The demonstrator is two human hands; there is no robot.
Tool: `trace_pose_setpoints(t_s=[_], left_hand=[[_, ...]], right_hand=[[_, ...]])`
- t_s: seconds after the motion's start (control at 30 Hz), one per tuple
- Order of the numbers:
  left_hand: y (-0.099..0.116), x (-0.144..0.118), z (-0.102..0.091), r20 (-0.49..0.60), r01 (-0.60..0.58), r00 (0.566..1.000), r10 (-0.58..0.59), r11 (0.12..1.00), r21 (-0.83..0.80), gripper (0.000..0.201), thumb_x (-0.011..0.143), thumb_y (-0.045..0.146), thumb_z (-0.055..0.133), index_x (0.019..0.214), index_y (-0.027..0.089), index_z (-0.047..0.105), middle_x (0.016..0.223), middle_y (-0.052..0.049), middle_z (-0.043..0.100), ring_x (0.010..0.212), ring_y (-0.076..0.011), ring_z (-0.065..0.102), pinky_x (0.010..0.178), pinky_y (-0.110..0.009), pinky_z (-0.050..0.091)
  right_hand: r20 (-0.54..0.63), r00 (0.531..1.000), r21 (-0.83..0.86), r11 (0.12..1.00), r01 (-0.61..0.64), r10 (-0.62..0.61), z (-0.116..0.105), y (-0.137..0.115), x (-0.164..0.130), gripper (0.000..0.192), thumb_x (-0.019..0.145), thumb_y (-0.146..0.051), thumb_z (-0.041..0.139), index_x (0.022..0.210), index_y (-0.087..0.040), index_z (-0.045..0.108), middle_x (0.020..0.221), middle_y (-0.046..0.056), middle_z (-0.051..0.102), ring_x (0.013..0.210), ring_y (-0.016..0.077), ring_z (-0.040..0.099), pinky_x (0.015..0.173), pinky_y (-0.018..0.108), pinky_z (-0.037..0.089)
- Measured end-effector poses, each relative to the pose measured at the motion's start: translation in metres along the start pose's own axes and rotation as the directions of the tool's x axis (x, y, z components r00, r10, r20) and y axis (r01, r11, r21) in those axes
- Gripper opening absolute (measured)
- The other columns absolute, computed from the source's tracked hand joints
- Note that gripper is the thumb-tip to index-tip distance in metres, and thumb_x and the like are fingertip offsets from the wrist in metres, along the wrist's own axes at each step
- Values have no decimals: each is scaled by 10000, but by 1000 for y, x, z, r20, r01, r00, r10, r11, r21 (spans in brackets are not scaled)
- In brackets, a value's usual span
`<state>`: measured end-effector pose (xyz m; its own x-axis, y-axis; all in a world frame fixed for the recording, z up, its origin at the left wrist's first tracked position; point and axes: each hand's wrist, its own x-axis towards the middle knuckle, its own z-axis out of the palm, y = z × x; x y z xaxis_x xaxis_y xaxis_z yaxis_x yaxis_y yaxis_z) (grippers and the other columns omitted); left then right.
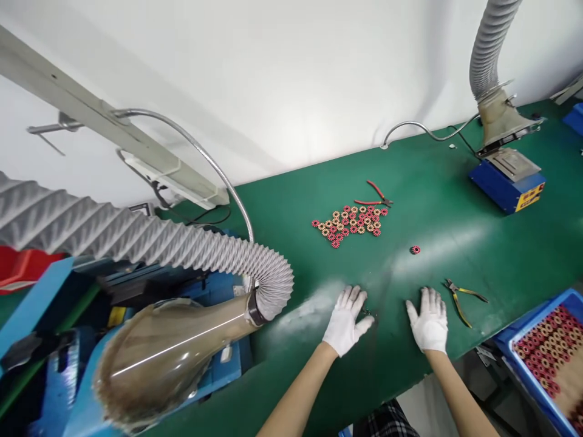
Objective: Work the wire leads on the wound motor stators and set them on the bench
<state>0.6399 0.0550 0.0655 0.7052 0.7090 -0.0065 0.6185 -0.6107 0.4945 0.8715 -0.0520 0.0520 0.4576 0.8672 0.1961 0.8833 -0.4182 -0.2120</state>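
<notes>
My left hand (347, 321), in a white glove, lies flat on the green table (291, 206) with its fingers stretched out. A small dark bit of something (367, 312) shows beside its thumb, too small to name. My right hand (429, 320), gloved too, rests palm down with its fingers extended. Yellow-handled pliers (461, 297) lie just right of it. Beyond the hands sits a single small red toothed ring (415, 249). Farther off, a cluster of red and tan toothed rings (350, 223) is spread out, and red-handled pliers (376, 195) lie behind it.
At the left, a ribbed grey hose (218, 246) ends in a cloudy hood (177, 358) over a blue machine. A second hose and hood (503, 118) stand over a blue box (507, 182) at back right. A blue bin (505, 337) with rows of rings is at lower right.
</notes>
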Motion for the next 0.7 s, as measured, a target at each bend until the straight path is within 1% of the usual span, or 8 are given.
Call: trace_pose_setpoints(t_s=[0.1, 0.23, 0.33, 0.43, 0.5, 0.53, 0.6, 0.7], left_hand=[[-26, 15, -2, -97, 207, 975, -202, 977, 48, 567, 877, 503, 389, 1349, 190, 408, 1444, -92, 362, 1361, -301, 242, 1088, -493, 291], [-66, 25, -4, -237, 503, 848, -473, 860, 83, 583, 907, 477, 306, 1354, 114, 394, 1432, -172, 353, 1344, -365, 242, 1068, -561, 262], [-86, 24, -6, -223, 553, 824, -521, 826, 109, 521, 913, 447, 311, 1321, 159, 457, 1422, -148, 380, 1331, -361, 276, 1067, -541, 268], [-95, 31, -10, -165, 518, 852, -496, 845, 131, 484, 917, 422, 312, 1316, 195, 467, 1427, -149, 370, 1331, -361, 280, 1048, -558, 280], [-93, 40, -12, -120, 446, 894, -432, 883, 143, 503, 908, 435, 333, 1328, 184, 450, 1433, -162, 355, 1337, -379, 253, 1044, -581, 261], [-89, 44, -12, -90, 386, 922, -377, 911, 146, 515, 900, 450, 352, 1332, 185, 444, 1438, -155, 349, 1343, -385, 233, 1053, -583, 241], [-75, 47, -11, -12, 227, 974, -228, 964, 140, 552, 879, 492, 385, 1343, 197, 427, 1446, -122, 348, 1357, -371, 204, 1086, -560, 199], [-43, 30, -6, 119, -9, 993, -2, 996, 88, 645, 844, 589, 379, 1364, 208, 387, 1445, -75, 366, 1371, -305, 205, 1129, -485, 173]], right_hand=[[92, 987, 46, 991, 125, -129, 21, -53, 20, 633, 897, -487, 404, 1347, -43, 359, 1361, 250, 398, 1285, 382, 313, 1026, 573, 276], [166, 954, 144, 963, 226, -249, 44, -109, 54, 640, 917, -448, 382, 1357, 13, 325, 1397, 263, 337, 1316, 370, 257, 1062, 554, 222], [227, 863, 277, 879, 388, -452, 48, -135, 54, 610, 888, -446, 450, 1349, -52, 382, 1410, 190, 363, 1329, 313, 263, 1103, 483, 208], [240, 744, 399, 762, 511, -624, 37, -150, 31, 556, 870, -428, 483, 1329, -118, 434, 1382, 119, 432, 1304, 252, 337, 1112, 408, 255], [223, 715, 444, 722, 531, -663, 30, -150, 20, 490, 899, -386, 433, 1326, -146, 440, 1372, 74, 452, 1293, 199, 362, 1095, 342, 308], [212, 729, 451, 727, 518, -651, 28, -147, 21, 467, 922, -354, 383, 1335, -142, 426, 1382, 69, 440, 1305, 179, 342, 1087, 324, 326], [193, 803, 436, 783, 445, -564, 31, -135, 39, 465, 955, -288, 258, 1357, -83, 371, 1412, 118, 384, 1342, 180, 269, 1083, 360, 337], [194, 860, 411, 835, 366, -472, 50, -120, 92, 450, 951, -283, 290, 1343, -85, 386, 1415, 148, 368, 1349, 223, 250, 1092, 422, 304]])
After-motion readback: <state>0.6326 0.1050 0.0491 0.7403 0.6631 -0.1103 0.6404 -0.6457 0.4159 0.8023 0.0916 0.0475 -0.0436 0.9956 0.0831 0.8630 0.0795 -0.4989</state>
